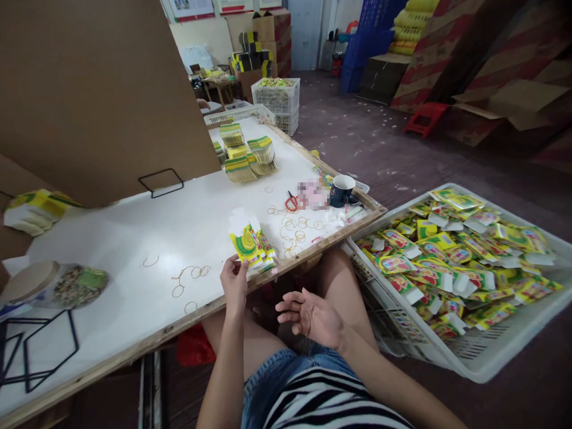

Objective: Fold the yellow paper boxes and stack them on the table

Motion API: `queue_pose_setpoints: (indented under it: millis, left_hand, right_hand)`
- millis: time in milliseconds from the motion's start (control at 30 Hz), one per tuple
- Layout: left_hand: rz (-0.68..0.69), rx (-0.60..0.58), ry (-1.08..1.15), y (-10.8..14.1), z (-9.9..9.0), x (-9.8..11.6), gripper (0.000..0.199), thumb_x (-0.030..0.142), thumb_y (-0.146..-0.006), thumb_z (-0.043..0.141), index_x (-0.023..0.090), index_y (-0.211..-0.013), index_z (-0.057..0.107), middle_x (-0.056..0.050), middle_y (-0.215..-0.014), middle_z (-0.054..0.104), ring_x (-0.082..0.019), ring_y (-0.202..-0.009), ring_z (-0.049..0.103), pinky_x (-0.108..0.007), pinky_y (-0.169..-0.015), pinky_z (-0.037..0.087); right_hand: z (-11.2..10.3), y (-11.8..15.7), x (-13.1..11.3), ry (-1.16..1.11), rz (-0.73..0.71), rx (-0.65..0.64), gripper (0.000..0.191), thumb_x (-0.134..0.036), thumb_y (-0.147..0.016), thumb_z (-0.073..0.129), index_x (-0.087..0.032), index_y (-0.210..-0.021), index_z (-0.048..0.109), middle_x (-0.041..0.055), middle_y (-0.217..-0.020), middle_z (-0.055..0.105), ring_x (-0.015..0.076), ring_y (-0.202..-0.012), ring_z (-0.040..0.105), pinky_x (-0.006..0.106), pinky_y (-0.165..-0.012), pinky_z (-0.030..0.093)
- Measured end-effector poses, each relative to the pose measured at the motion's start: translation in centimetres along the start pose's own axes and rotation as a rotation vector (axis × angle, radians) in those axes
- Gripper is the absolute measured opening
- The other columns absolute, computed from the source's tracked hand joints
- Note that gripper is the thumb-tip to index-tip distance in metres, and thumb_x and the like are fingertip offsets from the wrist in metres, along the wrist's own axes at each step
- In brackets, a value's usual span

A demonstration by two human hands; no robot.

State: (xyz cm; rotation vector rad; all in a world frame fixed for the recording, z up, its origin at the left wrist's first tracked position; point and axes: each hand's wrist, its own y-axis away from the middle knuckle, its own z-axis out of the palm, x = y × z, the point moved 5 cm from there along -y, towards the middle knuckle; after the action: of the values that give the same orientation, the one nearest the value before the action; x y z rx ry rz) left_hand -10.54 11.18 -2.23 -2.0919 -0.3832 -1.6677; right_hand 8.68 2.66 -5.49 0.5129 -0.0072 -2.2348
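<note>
My left hand (235,279) pinches the near corner of a yellow-green printed box (247,243) at the front edge of the white table (129,250). Its white flaps stand open at the far end, and more printed packaging lies against its right side. Above my lap, my right hand (309,316) is held palm up with its fingers apart and nothing in it. Rubber bands (295,235) lie scattered on the table, some to the right of the box and others to the left.
A white crate (487,366) of printed boxes stands at the right. Red scissors (292,202) and a dark mug (342,190) sit near the table's right end. Bundled cartons (241,167) stand farther back. A jar (75,285) and black wire frames (51,345) are at the left.
</note>
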Motion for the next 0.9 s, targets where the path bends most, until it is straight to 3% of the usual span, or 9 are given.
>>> queue_pose_setpoints:
  millis: [200, 433, 500, 667, 800, 900]
  left_hand:
    - [0.047, 0.054, -0.004, 0.3, -1.1, 0.6, 0.031, 0.035, -0.074, 0.066, 0.015, -0.098, 0.061, 0.001, -0.073, 0.058, -0.013, -0.069, 0.054, -0.025, -0.067, 0.044]
    - [0.073, 0.086, 0.039, 1.9, -1.8, 2.3, 0.027, 0.035, -0.077, 0.067, 0.018, -0.096, 0.06, 0.001, -0.078, 0.059, -0.013, -0.073, 0.056, -0.025, -0.07, 0.045]
    - [0.071, 0.024, 0.071, 2.9, -1.3, 3.2, 0.026, 0.035, -0.078, 0.067, 0.018, -0.097, 0.06, 0.0, -0.08, 0.061, -0.014, -0.076, 0.057, -0.024, -0.073, 0.046]
    - [-0.017, -0.295, 0.17, 6.0, 1.3, 4.4, 0.026, 0.036, -0.078, 0.07, 0.018, -0.096, 0.061, -0.001, -0.081, 0.065, -0.014, -0.074, 0.059, -0.025, -0.071, 0.049]
    - [-0.038, -0.513, 0.164, 7.6, 3.1, 5.0, 0.024, 0.038, -0.078, 0.071, 0.018, -0.09, 0.065, -0.003, -0.084, 0.068, -0.017, -0.078, 0.061, -0.028, -0.076, 0.05]
    - [-0.054, -0.606, 0.16, 7.7, 3.6, 5.3, 0.028, 0.042, -0.079, 0.071, 0.017, -0.091, 0.069, -0.006, -0.088, 0.07, -0.019, -0.084, 0.064, -0.032, -0.081, 0.052]
  right_hand:
    - [-0.3, -0.7, 0.6, -0.017, 0.02, -0.006, 0.044, -0.05, -0.096, 0.039, -0.018, -0.115, 0.062, 0.0117, -0.118, 0.069, 0.0171, -0.093, 0.069, 0.02, -0.059, 0.048]
    - [-0.1, -1.0, -0.3, 0.088, -0.017, 0.013, 0.045, -0.056, -0.087, 0.054, -0.019, -0.11, 0.065, 0.0065, -0.091, 0.072, 0.0141, -0.073, 0.066, 0.021, -0.055, 0.046]
    - [0.1, -0.9, -1.4, 0.199, -0.122, 0.067, 0.042, -0.053, -0.082, 0.064, -0.018, -0.105, 0.067, 0.0059, -0.089, 0.071, 0.0129, -0.069, 0.064, 0.022, -0.056, 0.046]
    - [-0.1, -0.3, -5.0, 0.56, -0.46, 0.382, 0.036, -0.044, -0.074, 0.075, -0.019, -0.099, 0.068, 0.0053, -0.091, 0.069, 0.012, -0.068, 0.056, 0.023, -0.057, 0.044]
    - [-0.7, 0.0, -6.4, 0.622, -0.578, 0.505, 0.039, -0.05, -0.069, 0.076, -0.018, -0.087, 0.066, -0.0006, -0.071, 0.062, 0.0089, -0.054, 0.046, 0.022, -0.049, 0.036]
    - [-0.7, 0.4, -6.6, 0.673, -0.593, 0.508, 0.038, -0.05, -0.068, 0.077, -0.017, -0.081, 0.065, -0.0006, -0.069, 0.062, 0.0089, -0.054, 0.045, 0.023, -0.05, 0.037]
